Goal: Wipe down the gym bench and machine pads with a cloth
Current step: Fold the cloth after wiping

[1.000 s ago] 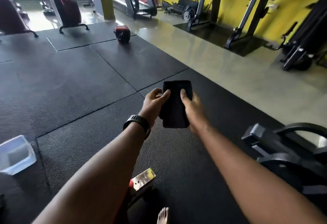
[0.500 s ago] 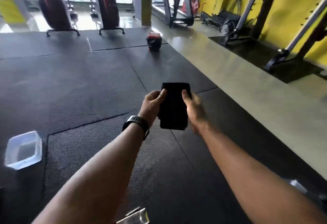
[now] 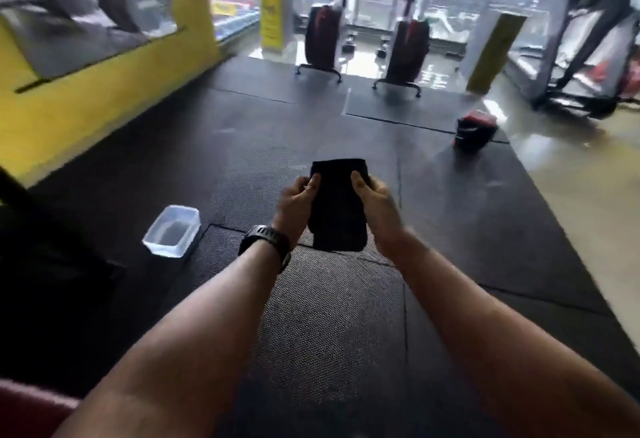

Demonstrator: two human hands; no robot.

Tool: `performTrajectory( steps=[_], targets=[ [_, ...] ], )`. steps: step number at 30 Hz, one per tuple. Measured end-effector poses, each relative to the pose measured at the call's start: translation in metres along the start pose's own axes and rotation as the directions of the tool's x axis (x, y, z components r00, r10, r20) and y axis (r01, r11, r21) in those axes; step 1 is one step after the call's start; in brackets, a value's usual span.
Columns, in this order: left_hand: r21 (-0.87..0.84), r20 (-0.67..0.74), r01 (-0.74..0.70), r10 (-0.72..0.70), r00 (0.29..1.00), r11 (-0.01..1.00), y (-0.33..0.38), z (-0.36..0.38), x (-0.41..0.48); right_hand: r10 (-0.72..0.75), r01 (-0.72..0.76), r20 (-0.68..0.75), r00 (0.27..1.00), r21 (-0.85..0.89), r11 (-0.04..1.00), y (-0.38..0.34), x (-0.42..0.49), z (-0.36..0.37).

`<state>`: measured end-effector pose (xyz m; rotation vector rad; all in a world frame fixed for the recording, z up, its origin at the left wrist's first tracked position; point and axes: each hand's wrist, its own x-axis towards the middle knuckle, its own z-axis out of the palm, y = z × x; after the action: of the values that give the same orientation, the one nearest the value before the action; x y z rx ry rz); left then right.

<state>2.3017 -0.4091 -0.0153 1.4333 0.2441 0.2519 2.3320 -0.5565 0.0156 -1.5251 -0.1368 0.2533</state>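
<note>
Cloth (image 3: 337,209), black and folded into an upright oblong, held in the air at arm's length over the floor. The left hand (image 3: 294,204) pinches its left edge and the right hand (image 3: 379,209) its right edge, thumbs on the near face and the other fingers curled behind. A black watch (image 3: 266,240) sits on the left wrist. At the lower left corner, nearest the camera, a dark red edge (image 3: 27,410) is too blurred to identify.

Below the arms lies black textured rubber matting (image 3: 329,333), laid in large tiles with visible seams. A clear plastic tub (image 3: 172,231) stands on the matting left of the left hand, well apart from it. Farther off on the right, a red-and-black bag (image 3: 474,129) rests at the matting's edge; a pale mark on it cannot be read. Beyond it runs glossy pale flooring (image 3: 571,178).

A yellow wall (image 3: 86,98) with a mirror (image 3: 69,5) bounds the left side. At the far end two upright red-and-black padded machines (image 3: 322,36) (image 3: 408,46) stand before bright windows, between two yellow pillars (image 3: 272,10) (image 3: 495,53). A dark frame machine (image 3: 581,57) occupies the far right.
</note>
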Motion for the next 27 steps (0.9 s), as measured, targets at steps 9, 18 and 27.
performTrajectory(
  steps=[9,18,27],
  targets=[
    [0.031,-0.395,0.036,-0.021,0.918,0.999,0.006,-0.039,0.059,0.100,-0.130,0.404,0.909,0.045,0.991,0.006,0.122,0.057],
    [-0.032,-0.695,0.073,-0.075,0.716,0.997,-0.030,-0.160,0.147,0.240,-0.211,0.650,0.721,-0.124,0.970,0.048,0.240,0.201],
    [-0.053,-0.807,0.097,-0.100,0.582,0.994,-0.018,-0.275,0.246,0.308,-0.203,0.735,0.604,-0.231,0.951,0.058,0.353,0.345]
  ],
)
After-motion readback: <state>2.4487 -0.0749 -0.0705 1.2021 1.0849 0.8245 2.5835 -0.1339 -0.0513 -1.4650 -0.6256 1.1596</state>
